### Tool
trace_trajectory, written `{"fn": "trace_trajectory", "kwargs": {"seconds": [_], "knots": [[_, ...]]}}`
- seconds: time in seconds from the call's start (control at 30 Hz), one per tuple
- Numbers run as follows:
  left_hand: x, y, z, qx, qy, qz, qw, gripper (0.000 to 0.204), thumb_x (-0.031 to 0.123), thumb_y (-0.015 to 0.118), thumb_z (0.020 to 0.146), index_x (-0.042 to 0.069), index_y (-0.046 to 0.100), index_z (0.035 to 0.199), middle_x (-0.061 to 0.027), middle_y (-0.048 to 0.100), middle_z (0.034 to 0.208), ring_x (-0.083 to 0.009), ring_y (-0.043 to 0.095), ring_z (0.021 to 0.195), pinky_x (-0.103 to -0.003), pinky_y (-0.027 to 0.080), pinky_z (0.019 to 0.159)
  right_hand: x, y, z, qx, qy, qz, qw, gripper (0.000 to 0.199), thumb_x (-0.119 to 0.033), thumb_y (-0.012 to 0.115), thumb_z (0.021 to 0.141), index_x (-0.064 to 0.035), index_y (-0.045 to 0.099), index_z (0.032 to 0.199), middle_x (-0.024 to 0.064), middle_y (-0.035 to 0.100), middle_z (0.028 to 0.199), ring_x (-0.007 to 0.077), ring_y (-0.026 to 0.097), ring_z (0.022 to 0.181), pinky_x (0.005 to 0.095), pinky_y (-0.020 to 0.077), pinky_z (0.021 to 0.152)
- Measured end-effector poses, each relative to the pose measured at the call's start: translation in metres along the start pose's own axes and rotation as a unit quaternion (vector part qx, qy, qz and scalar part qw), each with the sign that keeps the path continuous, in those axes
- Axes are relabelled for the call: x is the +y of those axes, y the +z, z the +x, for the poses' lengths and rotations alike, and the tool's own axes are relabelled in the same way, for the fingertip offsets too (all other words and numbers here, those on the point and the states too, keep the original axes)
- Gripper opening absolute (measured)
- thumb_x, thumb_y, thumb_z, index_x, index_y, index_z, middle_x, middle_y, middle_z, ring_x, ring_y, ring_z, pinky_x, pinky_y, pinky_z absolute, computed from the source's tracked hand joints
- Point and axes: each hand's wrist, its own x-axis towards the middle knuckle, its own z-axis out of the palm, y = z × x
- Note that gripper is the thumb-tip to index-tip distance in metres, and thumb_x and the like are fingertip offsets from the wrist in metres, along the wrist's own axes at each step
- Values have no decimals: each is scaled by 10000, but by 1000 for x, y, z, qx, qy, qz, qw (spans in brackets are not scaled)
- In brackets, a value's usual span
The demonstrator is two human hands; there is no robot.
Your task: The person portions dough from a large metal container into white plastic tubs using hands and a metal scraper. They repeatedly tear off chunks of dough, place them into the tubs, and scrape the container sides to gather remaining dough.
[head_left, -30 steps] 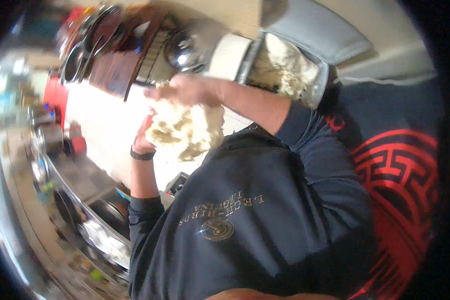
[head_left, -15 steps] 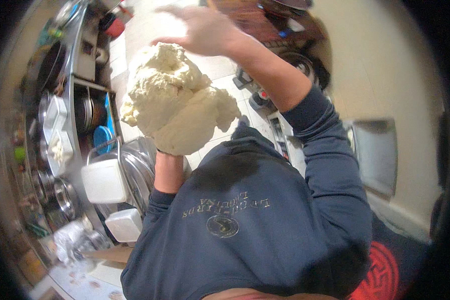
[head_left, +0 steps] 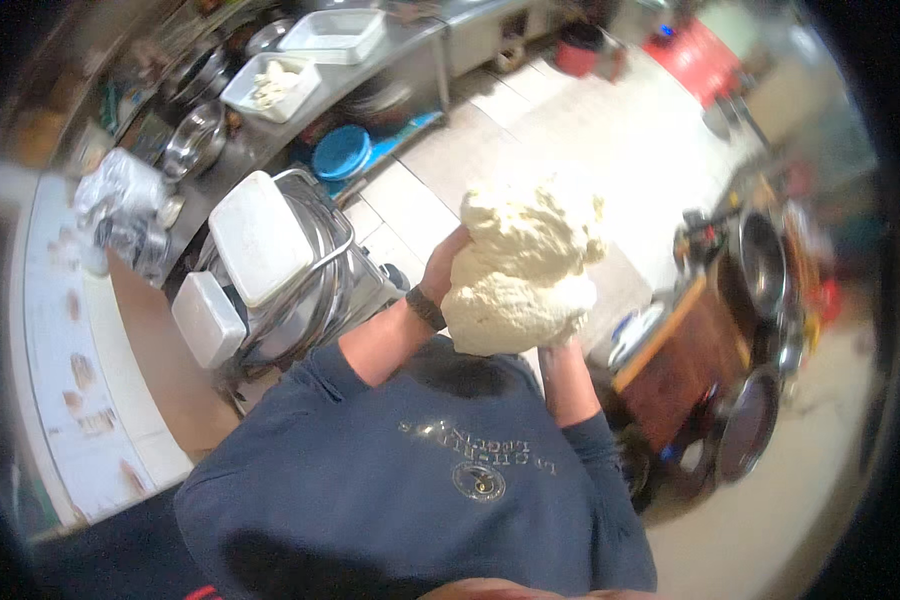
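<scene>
A large, lumpy mass of pale dough [head_left: 520, 300] hangs in front of my body, held up between both hands. My left hand [head_left: 444, 266] presses against its left side, closed on it, with a dark watch band [head_left: 426, 308] on the wrist. Beneath the lower right of the dough is my right hand [head_left: 560, 352], bearing it from below; its fingers are mostly hidden. The dough's top is rough and torn, while the lower part bulges more smoothly.
On the left, a metal counter [head_left: 410, 50] carries a white tub with pale pieces [head_left: 270, 88] and metal bowls [head_left: 195, 140]. Nearer stand white lidded containers [head_left: 260, 238] and a blue round lid [head_left: 341, 152]. A wooden board [head_left: 685, 365] and pans [head_left: 750, 425] lie right.
My right hand, raised beyond the dough and off its top before, is now under its right side. My view has turned, and the dough sits farther right in it.
</scene>
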Motion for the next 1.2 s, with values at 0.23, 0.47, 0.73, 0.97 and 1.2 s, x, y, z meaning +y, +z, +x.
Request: {"fn": "trace_trajectory", "kwargs": {"seconds": [0.23,0.47,0.73,0.97,1.2], "knots": [[79,-42,64,92,105,459,878,335,149,505,972,45,510,1291,-74,586,1228,-156,564,1091,-310,476,921,-49,54,132,-61,58,5,996,552,-410,446,953,-49,419,1369,139,528,1299,281,537,1158,422,464,961],[150,-181,154,84,116,109,984,344,160,503,969,47,505,1294,-79,585,1229,-170,574,1089,-327,492,914,-26,116,276,-120,17,-217,969,522,-328,328,1005,-33,299,1435,161,465,1352,264,516,1184,387,442,978],[406,-150,213,64,264,-152,950,476,349,361,992,41,429,1348,-165,548,1275,-323,555,1153,-489,462,974,-13,278,503,-141,-190,-734,637,542,-172,419,988,-62,228,1483,218,419,1405,284,516,1190,361,460,947],[657,-240,240,317,469,108,817,494,386,448,952,8,512,1263,-175,603,1199,-288,622,1050,-440,517,905,-44,202,615,-74,-64,-684,723,508,-257,457,1008,10,336,1423,157,568,1159,174,632,854,288,515,750],[787,-430,291,725,125,628,253,850,574,624,788,-32,426,1350,-248,423,1379,-398,331,1331,-484,307,1081,-38,-19,556,65,251,-698,667,431,-140,527,966,21,415,1349,64,591,899,160,609,728,272,474,592]]}}
